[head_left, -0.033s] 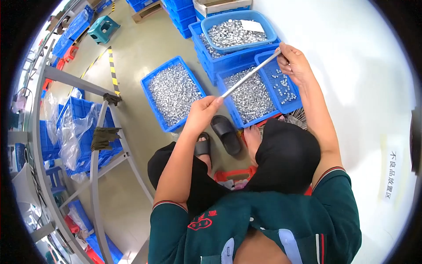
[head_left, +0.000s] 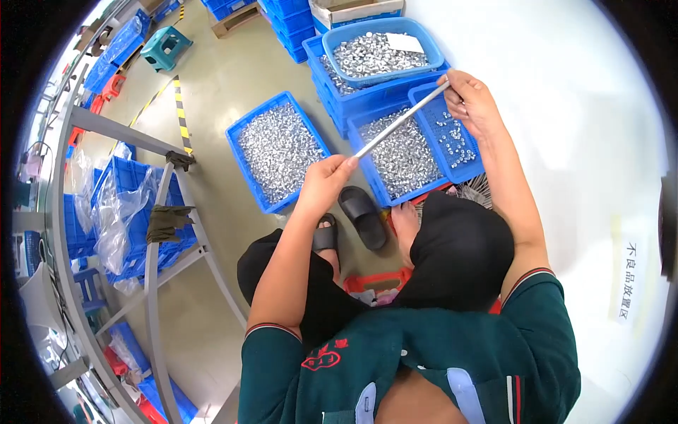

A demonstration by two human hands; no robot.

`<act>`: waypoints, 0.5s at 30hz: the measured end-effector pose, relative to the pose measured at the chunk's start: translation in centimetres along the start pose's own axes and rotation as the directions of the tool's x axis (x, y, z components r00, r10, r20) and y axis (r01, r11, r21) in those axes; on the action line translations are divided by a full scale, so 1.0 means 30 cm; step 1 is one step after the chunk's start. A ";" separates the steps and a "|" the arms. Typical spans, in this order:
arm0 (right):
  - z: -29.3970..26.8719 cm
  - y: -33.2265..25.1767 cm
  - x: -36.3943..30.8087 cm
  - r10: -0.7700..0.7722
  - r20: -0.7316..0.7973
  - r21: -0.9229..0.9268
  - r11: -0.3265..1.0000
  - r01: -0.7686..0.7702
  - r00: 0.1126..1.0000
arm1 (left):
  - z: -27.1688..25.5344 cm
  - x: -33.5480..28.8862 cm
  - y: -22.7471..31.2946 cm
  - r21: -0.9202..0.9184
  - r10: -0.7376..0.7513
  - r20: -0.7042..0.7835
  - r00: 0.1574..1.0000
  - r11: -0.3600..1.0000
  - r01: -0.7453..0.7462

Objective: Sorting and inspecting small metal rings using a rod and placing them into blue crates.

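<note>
Between my two hands a thin silver rod slants up to the right. My left hand pinches its lower end with thumb and fingers. At the upper end my right hand grips it, fingers curled. Beneath the rod stands a blue bin filled with small shiny metal parts. A shallow blue tray holding scattered ring-shaped metal pieces lies over that bin's right side, below my right hand. To the left, beyond my left hand, another blue bin is full of similar small parts.
Behind the bins, a light-blue basket of metal rings sits on a larger blue crate. A grey metal frame rises on the left. Thin metal rods lie by my right knee. A white surface spans the right.
</note>
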State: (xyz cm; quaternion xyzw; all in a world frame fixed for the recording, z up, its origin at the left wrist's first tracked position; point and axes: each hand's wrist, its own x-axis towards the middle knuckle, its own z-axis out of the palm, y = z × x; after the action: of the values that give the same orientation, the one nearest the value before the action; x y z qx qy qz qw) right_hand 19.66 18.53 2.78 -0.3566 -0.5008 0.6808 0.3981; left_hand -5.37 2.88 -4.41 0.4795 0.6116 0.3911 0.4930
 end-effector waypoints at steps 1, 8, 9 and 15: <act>0.020 0.011 -0.001 -0.003 -0.003 0.001 1.000 0.003 1.000 | 0.009 0.000 0.000 0.002 0.003 0.003 1.000 1.000 -0.003; 0.023 0.030 0.005 0.042 -0.051 0.162 0.986 -0.033 0.998 | 0.027 0.014 -0.031 -0.036 0.006 0.002 1.000 0.999 -0.006; 0.028 0.043 0.007 -0.006 -0.058 0.186 0.982 0.016 0.998 | 0.029 0.015 -0.040 -0.039 0.017 0.007 1.000 0.999 -0.017; 0.073 0.050 0.012 -0.010 0.018 0.048 0.999 0.009 1.000 | 0.047 0.010 -0.028 -0.066 0.011 -0.031 0.999 0.998 -0.013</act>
State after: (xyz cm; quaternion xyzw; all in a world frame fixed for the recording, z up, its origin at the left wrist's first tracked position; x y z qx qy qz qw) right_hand 17.28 17.72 1.84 -0.3384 -0.4897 0.6939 0.4053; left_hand -4.17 3.00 -5.57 0.4607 0.6030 0.4214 0.4965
